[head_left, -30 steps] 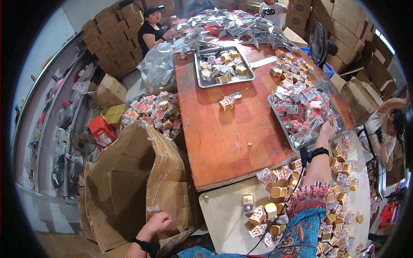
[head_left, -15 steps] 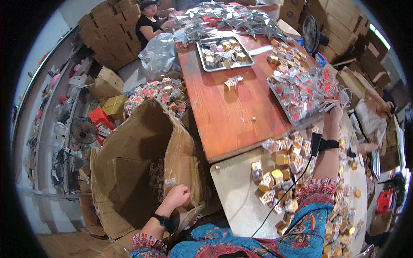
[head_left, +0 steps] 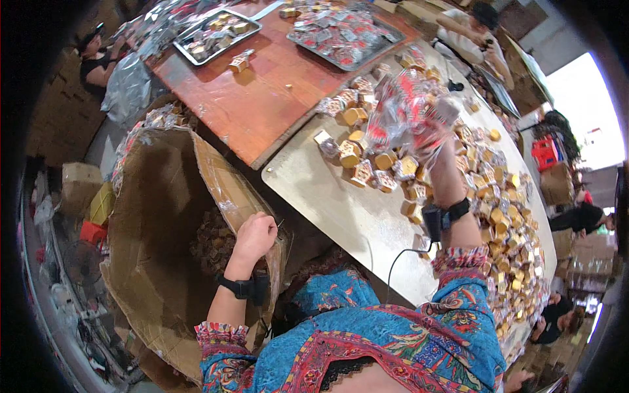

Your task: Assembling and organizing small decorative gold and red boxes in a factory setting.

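My right hand [head_left: 440, 128] is closed on a bunch of clear plastic bags with red print [head_left: 400, 111], blurred by motion. The bags hang over the white tabletop [head_left: 314, 177], among many small gold-coloured pieces in clear wrap [head_left: 501, 223]. My left hand [head_left: 255, 237] is a closed fist above the flap of a big open cardboard box [head_left: 141, 262]. A thin tip pokes out of its fingers, too small to name. Small wrapped pieces [head_left: 213, 242] lie deep inside the box.
Behind, an orange-red wooden table [head_left: 242, 111] bears a metal tray of wrapped pieces [head_left: 216, 36], one loose wrapped piece [head_left: 240, 62] and a tray of red-printed bags [head_left: 344, 36]. Co-workers [head_left: 98, 62] sit or stand around. A black cable runs from my right wrist.
My right hand has come back from the bag tray toward me, carrying a bunch of bags over the white tabletop. My left fist stays by the box flap. The view has turned right.
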`<state>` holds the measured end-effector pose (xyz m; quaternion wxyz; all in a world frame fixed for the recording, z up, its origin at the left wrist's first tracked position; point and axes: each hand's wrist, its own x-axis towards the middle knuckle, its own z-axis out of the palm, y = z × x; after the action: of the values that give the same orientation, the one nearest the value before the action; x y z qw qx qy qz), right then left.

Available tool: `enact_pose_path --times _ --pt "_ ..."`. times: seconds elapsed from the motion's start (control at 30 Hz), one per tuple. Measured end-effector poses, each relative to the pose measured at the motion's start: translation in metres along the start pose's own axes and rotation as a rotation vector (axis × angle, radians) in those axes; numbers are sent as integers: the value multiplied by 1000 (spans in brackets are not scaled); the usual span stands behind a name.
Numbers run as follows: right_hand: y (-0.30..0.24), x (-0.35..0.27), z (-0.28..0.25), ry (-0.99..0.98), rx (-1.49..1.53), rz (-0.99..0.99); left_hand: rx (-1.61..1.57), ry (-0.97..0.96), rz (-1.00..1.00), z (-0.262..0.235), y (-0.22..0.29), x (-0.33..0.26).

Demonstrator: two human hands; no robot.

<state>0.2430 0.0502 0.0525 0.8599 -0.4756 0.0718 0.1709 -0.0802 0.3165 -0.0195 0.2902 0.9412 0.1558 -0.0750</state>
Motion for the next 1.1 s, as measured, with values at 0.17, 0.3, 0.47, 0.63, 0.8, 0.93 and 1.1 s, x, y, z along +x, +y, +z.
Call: enact_pose_path --times 0.17,0.3,0.47,0.63,0.8,0.93,1.1 --pt "56 -97 -87 74 5 130 34 81 145 9 12 -15" --pt "109 -145 -111 330 251 186 -31 56 115 11 0 -24" --pt "169 -133 -184 306 271 184 -177 14 41 17 -15 -15" --pt "196 -87 -251 558 84 -66 -213 8 59 23 -4 -2" --pt "180 -107 -188 548 -577 -43 -233 56 -5 26 -41 -13" --pt "156 -114 -192 500 -1006 -76 -242 68 -20 21 -23 -18" --pt "105 -148 -128 387 -1391 -73 -278 85 -31 21 -30 -30"
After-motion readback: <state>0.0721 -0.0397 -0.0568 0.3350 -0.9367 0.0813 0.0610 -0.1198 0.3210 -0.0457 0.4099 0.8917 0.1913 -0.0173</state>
